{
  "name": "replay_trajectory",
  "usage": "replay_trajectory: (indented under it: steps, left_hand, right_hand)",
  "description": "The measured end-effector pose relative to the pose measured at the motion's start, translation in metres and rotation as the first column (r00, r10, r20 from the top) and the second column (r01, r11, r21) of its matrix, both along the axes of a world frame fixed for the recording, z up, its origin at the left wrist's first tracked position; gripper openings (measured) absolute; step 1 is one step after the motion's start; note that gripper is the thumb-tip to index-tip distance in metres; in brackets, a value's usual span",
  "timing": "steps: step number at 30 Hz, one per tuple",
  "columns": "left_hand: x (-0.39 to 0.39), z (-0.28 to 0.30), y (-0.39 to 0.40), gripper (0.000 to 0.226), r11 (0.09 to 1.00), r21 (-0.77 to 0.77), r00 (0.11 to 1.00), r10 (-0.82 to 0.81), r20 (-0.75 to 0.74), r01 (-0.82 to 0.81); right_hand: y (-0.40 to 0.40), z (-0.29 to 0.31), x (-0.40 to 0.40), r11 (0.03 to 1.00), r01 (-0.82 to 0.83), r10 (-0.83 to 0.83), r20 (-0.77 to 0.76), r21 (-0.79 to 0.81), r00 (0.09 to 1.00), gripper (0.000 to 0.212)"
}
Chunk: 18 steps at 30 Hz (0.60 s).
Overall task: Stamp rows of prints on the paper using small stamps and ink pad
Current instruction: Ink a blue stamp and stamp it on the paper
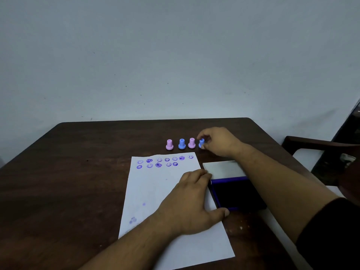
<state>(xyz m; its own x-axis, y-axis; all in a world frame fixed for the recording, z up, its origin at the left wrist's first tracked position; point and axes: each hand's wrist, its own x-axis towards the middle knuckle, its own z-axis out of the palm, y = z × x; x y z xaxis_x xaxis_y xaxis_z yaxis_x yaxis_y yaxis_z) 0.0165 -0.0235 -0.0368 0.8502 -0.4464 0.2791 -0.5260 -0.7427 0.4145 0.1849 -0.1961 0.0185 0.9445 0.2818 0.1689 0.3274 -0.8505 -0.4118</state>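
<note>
Right hand (218,141) pinched the blue stamp (201,143), rightmost of four in a row at 12 o'clock from the paper (155,191); stamp base at or near the table (68,172), contact unclear. Left hand (191,201) lay flat, fingers spread, holding nothing, on the paper's right edge, thumb touching the open ink pad (233,191) at 3 o'clock. Two rows of prints (161,162) sat along the paper's far edge.
</note>
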Motion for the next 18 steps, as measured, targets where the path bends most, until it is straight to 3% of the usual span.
replay_trajectory:
  steps: [5,10,15,18]
  left_hand:
    - [-0.002,0.002,0.0,0.095,1.0,0.014,1.0,0.003,-0.029,-0.002]
    - [-0.002,0.002,-0.002,0.096,1.0,0.017,1.0,0.015,-0.025,-0.015]
    - [-0.002,0.0,-0.002,0.098,0.999,0.012,0.999,0.032,-0.015,-0.032]
    - [0.0,0.001,-0.002,0.098,0.999,0.03,0.998,0.029,-0.061,-0.027]
  right_hand:
    - [-0.003,-0.008,-0.005,0.998,0.043,-0.047,0.085,0.041,0.995,0.017]
    - [-0.005,0.003,-0.039,0.971,0.054,-0.08,0.103,0.234,0.991,0.022]
    - [-0.031,0.015,-0.115,0.832,0.057,-0.147,0.12,0.552,0.982,0.02]
    - [-0.051,0.013,-0.157,0.78,0.091,-0.17,0.071,0.619,0.983,0.016]
